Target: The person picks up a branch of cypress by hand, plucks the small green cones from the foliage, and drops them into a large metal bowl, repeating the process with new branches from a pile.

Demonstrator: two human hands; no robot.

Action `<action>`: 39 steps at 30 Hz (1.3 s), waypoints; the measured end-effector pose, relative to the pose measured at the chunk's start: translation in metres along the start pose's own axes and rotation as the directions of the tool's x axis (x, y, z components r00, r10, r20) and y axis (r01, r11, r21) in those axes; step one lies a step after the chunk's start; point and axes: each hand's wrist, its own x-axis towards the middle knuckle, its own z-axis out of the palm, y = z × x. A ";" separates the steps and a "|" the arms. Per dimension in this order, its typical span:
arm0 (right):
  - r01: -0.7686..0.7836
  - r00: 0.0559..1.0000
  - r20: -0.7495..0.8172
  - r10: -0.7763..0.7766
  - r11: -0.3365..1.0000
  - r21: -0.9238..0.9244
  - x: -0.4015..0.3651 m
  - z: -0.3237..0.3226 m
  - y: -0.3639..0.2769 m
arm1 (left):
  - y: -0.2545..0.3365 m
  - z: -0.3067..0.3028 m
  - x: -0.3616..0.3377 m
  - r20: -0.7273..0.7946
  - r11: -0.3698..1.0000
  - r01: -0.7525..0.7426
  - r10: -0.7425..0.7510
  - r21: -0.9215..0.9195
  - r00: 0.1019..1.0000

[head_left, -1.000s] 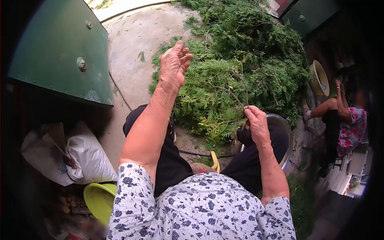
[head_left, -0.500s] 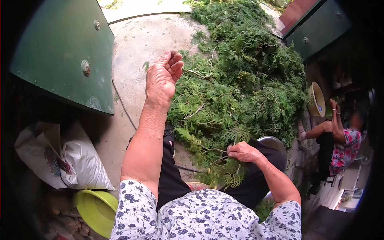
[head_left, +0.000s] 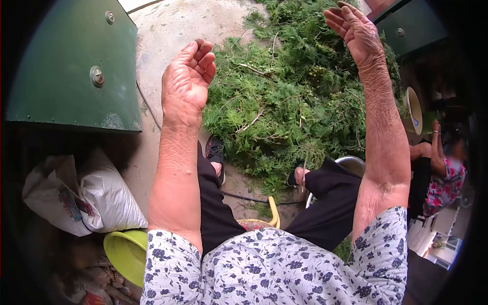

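Note:
My left hand (head_left: pixel 189 76) is raised over the pale floor at the left edge of the branch pile, palm up with loosely curled fingers, and nothing shows in it. At the upper right, my right hand (head_left: pixel 354 31) is lifted above the pile, its fingers extended and apart, holding nothing visible. Between and below the hands spreads a large heap of green conifer branches (head_left: pixel 284 112). A metal basin (head_left: pixel 352 163), partly hidden by my right leg, stands at the heap's lower right edge. A yellow curved handle (head_left: pixel 274 212) sticks up between my knees.
Green metal doors (head_left: pixel 66 66) stand at left and upper right. White sacks (head_left: pixel 109 195) and a lime-green basin (head_left: pixel 127 256) lie at lower left. A seated person in a floral top (head_left: pixel 443 188) is at the right, near a cream basin (head_left: pixel 413 111). A black hose crosses the floor.
My right hand has let go of the small branch near my lap and swung up and forward over the heap. The branch is gone from my lap. My left hand appears slightly further left.

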 end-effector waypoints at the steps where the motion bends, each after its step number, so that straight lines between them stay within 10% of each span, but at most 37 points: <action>1: -0.091 0.993 -0.083 0.086 0.994 -0.062 -0.024 0.008 0.023 | -0.001 0.001 0.001 0.029 1.000 -0.003 0.003 -0.015 1.000; 7: -0.552 0.552 -0.629 0.548 0.805 0.217 -0.147 -0.070 0.190 | -0.010 0.006 -0.002 0.065 1.000 0.018 -0.019 0.012 0.998; 11: -0.578 0.453 -0.515 0.728 0.679 0.451 -0.188 -0.081 0.253 | -0.019 0.016 -0.004 0.047 0.996 0.044 -0.048 0.074 0.998; 22: -0.688 0.594 -0.432 0.679 0.707 0.166 -0.144 -0.057 0.290 | -0.047 0.041 -0.009 0.055 0.977 0.112 -0.124 0.182 0.991; 27: -0.743 0.669 -0.456 0.587 0.543 -0.392 -0.141 -0.044 0.268 | -0.055 0.047 -0.012 0.080 0.971 0.143 -0.161 0.193 0.984; 34: -0.470 0.717 -0.482 0.503 0.860 0.198 -0.122 -0.030 0.158 | -0.068 0.050 -0.028 0.134 0.943 0.175 -0.219 0.282 0.966; 39: -0.237 0.791 -0.394 0.469 0.827 0.510 -0.125 -0.005 0.107 | -0.090 0.048 -0.040 0.218 0.814 0.307 -0.457 0.493 0.862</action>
